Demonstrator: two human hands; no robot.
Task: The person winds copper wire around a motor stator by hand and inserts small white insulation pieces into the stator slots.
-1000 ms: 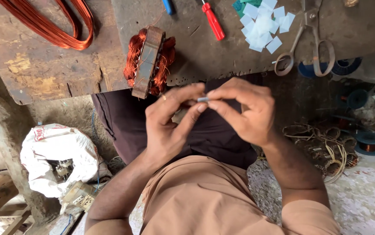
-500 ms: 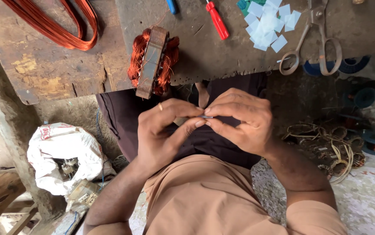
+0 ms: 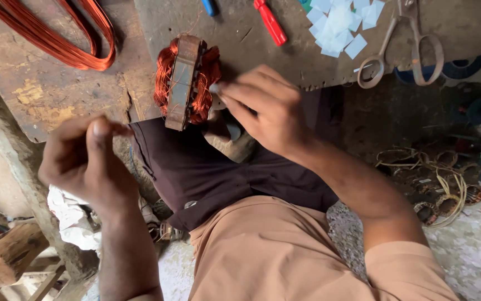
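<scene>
From my remote seat I read the job as mid-way: the stator (image 3: 185, 81), a metal core wrapped in copper windings, stood on edge at the near rim of the tabletop (image 3: 56, 95), its coils already bulging out on both faces, so I judged the winding itself done and the finishing of the coil ends under way. The right hand (image 3: 262, 111) was at the stator's three o'clock side, fingertips pinched together against the windings; I took it to be pressing or tucking something small and pale there, though I could not tell what, if anything, it gripped. The left hand (image 3: 87, 161) hung well apart at about eight o'clock from the stator, off the tabletop edge, blurred, fingers curled loosely inward; whether it held a fine wire or nothing I could not tell. Unused material lay ready: loops of copper wire (image 3: 51, 36) at ten o'clock, a scatter of small pale paper pieces (image 3: 343, 25) at one o'clock, a red-handled screwdriver (image 3: 271, 22) at twelve to one, and scissors (image 3: 405, 47) at two o'clock. With the paper pieces still heaped and the tools laid aside, I judged insulating and tying off remained.
</scene>
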